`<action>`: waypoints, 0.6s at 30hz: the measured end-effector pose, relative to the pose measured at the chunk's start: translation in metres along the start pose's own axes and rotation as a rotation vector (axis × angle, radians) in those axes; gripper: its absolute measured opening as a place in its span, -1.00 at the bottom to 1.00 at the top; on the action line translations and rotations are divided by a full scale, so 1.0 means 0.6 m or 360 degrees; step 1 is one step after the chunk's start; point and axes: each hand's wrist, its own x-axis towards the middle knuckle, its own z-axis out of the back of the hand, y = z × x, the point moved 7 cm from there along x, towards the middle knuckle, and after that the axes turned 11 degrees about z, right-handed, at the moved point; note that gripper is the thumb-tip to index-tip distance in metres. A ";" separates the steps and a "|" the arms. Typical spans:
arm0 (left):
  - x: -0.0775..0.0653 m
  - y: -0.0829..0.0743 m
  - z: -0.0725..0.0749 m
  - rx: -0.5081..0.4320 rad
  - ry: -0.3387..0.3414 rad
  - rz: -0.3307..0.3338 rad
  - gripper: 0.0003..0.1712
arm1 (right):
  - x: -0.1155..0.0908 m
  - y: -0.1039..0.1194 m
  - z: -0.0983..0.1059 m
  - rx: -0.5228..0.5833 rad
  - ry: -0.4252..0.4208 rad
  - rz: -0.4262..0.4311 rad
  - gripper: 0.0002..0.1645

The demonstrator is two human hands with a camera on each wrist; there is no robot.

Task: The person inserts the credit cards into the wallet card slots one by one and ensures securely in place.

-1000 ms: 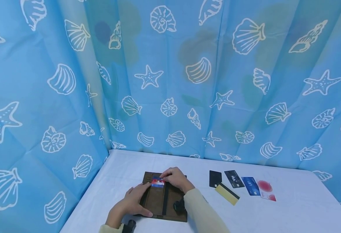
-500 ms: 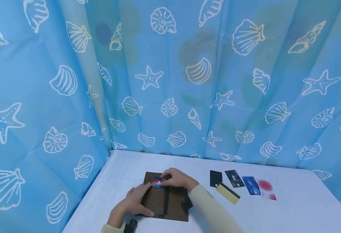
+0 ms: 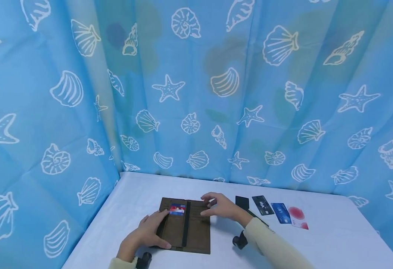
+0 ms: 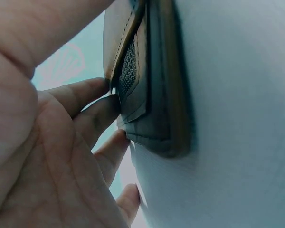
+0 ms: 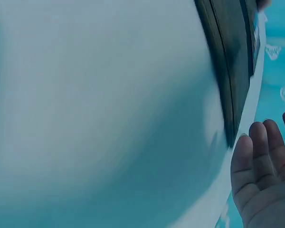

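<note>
A brown wallet lies spread on the white table, with a dark strap down its middle. A red and blue card sits in an upper slot of its left half. My left hand rests along the left side, index fingertip near the card and thumb at the near edge. In the left wrist view, fingertips touch the wallet's edge. My right hand hovers by the wallet's upper right edge, fingers parted and holding nothing; the right wrist view shows its fingers apart from the wallet.
Right of the wallet lie a plain black card, a black VIP card, a blue card and a white and red card. My right arm mostly covers another card. A blue seashell-patterned curtain borders the table.
My right hand has let go of the red and blue card and moved right, leaving the card in the wallet slot. The left hand stays on the wallet. The head view has shifted slightly.
</note>
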 end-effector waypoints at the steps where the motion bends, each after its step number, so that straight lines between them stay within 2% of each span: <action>1: 0.000 0.001 -0.001 0.0001 0.0001 0.0008 0.25 | -0.007 -0.005 0.009 0.0006 -0.0019 -0.0011 -0.32; 10: 0.004 0.007 -0.004 0.0015 -0.0013 0.0014 0.25 | -0.069 -0.040 0.083 -0.0070 -0.0150 -0.0141 -0.36; 18: 0.002 0.006 -0.005 0.0016 -0.0006 0.0031 0.25 | -0.123 -0.068 0.116 -0.0128 -0.0229 -0.0232 -0.37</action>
